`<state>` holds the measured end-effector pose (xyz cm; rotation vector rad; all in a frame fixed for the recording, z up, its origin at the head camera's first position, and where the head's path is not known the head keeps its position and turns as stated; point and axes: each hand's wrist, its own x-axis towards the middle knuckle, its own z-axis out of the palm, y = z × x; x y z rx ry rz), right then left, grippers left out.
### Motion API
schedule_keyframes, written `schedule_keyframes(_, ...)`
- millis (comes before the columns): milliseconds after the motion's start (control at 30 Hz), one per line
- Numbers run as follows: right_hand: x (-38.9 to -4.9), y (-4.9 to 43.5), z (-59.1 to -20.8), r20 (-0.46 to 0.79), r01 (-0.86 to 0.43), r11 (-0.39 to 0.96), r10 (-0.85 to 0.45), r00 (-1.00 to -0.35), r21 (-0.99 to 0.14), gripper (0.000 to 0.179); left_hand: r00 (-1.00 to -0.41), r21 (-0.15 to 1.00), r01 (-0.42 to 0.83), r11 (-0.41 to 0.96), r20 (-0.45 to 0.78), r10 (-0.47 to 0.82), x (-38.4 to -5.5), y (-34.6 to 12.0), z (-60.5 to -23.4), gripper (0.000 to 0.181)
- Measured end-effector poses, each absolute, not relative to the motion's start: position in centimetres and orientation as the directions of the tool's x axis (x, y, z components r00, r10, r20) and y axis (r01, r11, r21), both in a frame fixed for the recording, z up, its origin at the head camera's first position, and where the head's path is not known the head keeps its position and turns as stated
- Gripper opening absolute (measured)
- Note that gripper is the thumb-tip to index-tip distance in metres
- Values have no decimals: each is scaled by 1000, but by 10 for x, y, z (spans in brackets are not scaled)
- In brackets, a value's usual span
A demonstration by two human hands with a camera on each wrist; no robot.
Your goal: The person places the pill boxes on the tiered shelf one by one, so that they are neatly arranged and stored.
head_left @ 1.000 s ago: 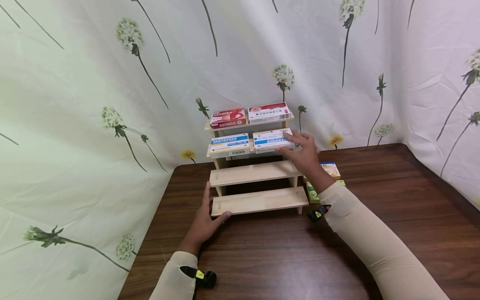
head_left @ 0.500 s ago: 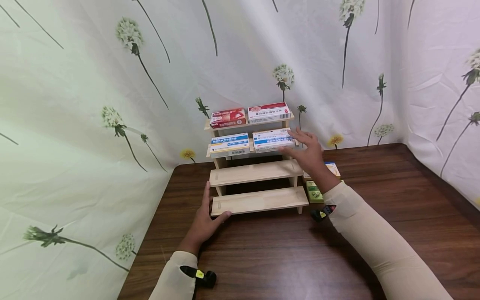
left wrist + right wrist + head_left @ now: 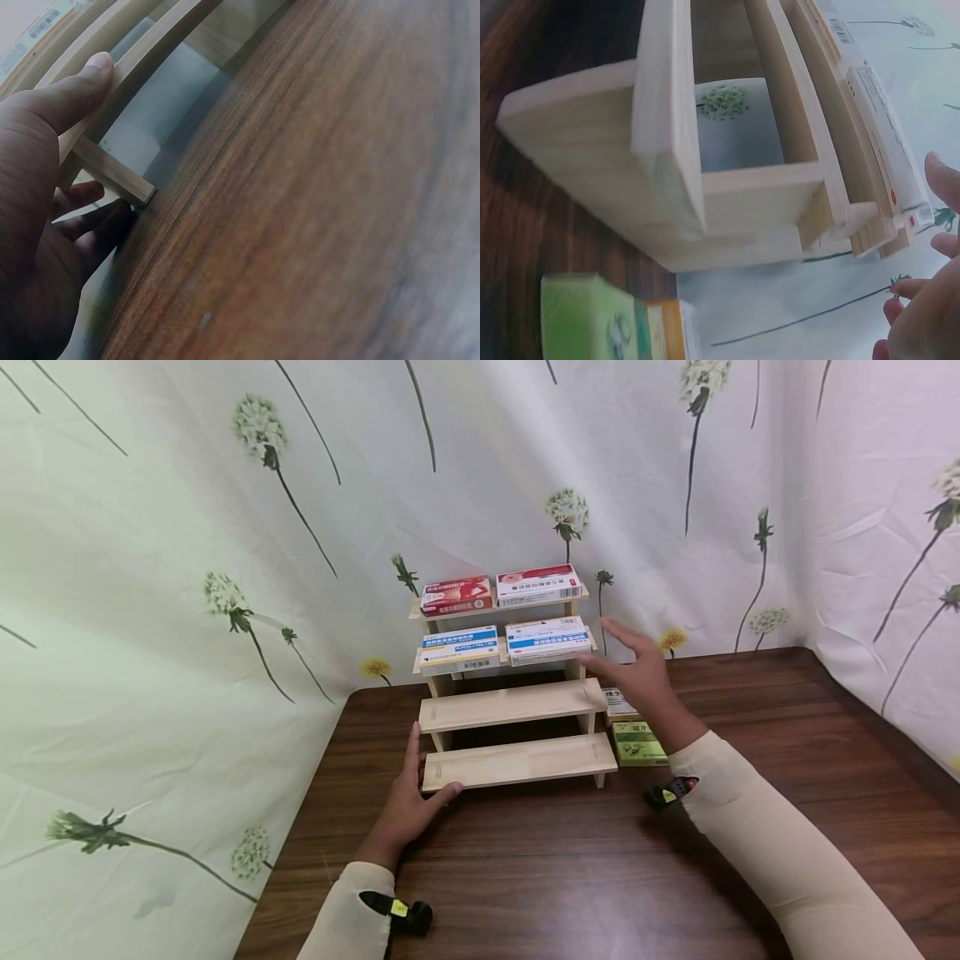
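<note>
A stepped wooden display rack (image 3: 517, 762) stands on the table. My left hand (image 3: 405, 810) holds its lower left corner, thumb on the lowest board's front edge; in the left wrist view its other fingers (image 3: 97, 225) bend in beside the leg. My right hand (image 3: 645, 677) hovers off the right end of the second tier from the top, fingers spread, nothing in it. Just left of those fingertips lies a blue-and-white medicine box (image 3: 546, 642) on that tier. Another blue-and-white medicine box (image 3: 459, 650) with a yellow stripe lies beside it.
On the top tier lie a red medicine box (image 3: 456, 596) and a red-and-white one (image 3: 538, 586). A green box (image 3: 637, 745) and an orange-edged box (image 3: 619, 703) lie on the brown table (image 3: 525, 877) right of the rack. A flower-print cloth (image 3: 480, 468) hangs behind.
My right hand has let go of the right blue-and-white medicine box and drawn back to the right, uncovering more of the green box. My left hand has stayed put.
</note>
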<state>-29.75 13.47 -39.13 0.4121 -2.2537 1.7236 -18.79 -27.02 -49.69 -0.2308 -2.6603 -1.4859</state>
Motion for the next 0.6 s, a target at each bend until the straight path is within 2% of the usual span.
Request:
schedule_keyframes(200,-294,153,-398,416,-419,252,-66,-907,-872,76,-985,839,173,515,148,89,-188,-270,-496,124)
schedule_keyframes(600,-281,181,-405,386,-384,309,-57,-921,-870,73,-983,829,181,528,157,91,-188,-270,-496,124)
